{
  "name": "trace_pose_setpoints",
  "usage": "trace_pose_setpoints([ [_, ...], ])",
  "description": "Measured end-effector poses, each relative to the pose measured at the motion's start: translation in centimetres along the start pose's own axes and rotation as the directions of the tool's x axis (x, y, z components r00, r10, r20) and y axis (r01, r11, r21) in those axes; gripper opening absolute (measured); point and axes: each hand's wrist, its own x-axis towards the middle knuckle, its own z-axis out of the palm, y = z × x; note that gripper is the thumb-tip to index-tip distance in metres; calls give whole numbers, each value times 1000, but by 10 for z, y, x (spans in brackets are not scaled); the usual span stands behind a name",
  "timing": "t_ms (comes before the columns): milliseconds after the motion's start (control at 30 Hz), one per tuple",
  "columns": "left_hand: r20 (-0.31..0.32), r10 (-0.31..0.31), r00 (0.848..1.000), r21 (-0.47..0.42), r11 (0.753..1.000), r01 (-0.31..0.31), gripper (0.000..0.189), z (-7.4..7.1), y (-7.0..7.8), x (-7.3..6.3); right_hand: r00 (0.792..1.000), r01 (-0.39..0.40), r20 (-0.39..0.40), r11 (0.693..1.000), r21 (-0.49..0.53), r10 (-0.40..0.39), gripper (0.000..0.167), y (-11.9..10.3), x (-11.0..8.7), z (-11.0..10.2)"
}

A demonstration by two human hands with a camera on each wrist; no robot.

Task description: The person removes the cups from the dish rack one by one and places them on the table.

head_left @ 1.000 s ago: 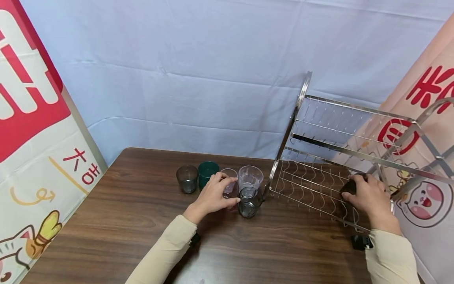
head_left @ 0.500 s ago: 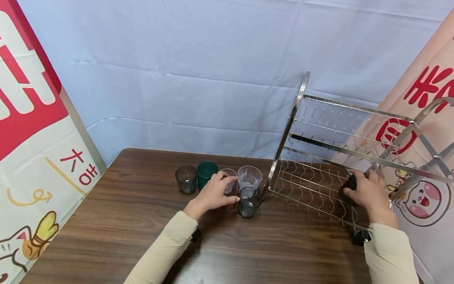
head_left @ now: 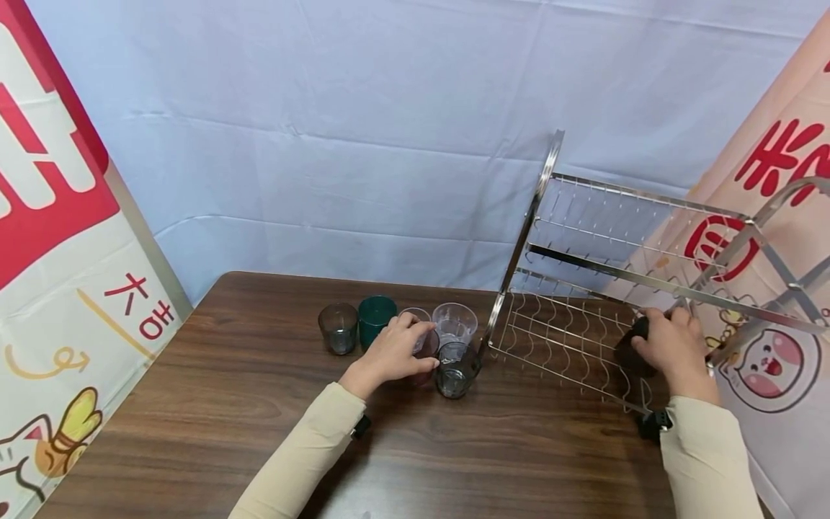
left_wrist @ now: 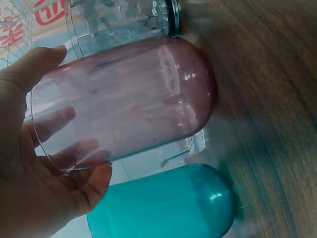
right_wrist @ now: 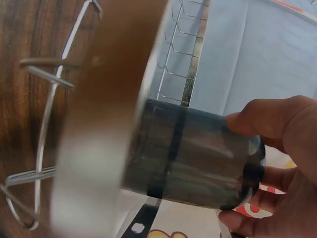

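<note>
My left hand (head_left: 391, 351) curls round the rim end of a pink see-through glass (left_wrist: 129, 99), thumb on one side and fingers on the other. That glass stands on the table among other glasses. A dark see-through glass (head_left: 457, 371) with a handle stands just right of it, with a clear glass (head_left: 456, 322) behind. Left of the hand are a teal glass (head_left: 376, 317) and a brown glass (head_left: 338, 328). At the far right, my right hand (head_left: 677, 349) grips a dark grey glass (right_wrist: 193, 153) by one end, at the lower tier of a metal rack (head_left: 564, 331).
The two-tier rack stands at the right of the wooden table (head_left: 272, 404), its upper tier (head_left: 635, 216) above and behind the right hand. A metal bar (right_wrist: 109, 119) crosses close in front of the right wrist camera. A pale cloth (head_left: 324, 144) hangs behind the table.
My right hand shifts slightly with the dark grey glass, and more of that glass shows. The left hand stays at the pink glass. The whole head view drifts a little.
</note>
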Motion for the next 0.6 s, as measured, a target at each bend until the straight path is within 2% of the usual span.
trace_pose_setpoints([
  [133, 9, -7, 1000, -1, 1000, 7, 62, -1, 0, 0, 1000, -21, 14, 1000, 4, 21, 56, 0, 2, 0],
  [300, 10, -9, 1000, -4, 1000, 9, 61, -1, 0, 0, 999, -38, 41, 997, 70, 35, 52, 0, 2, 0],
  [600, 21, -9, 1000, -5, 1000, 9, 65, -3, 2, -1, 1000, -8, 31, 997, 79, 5, 50, -1, -3, -2],
])
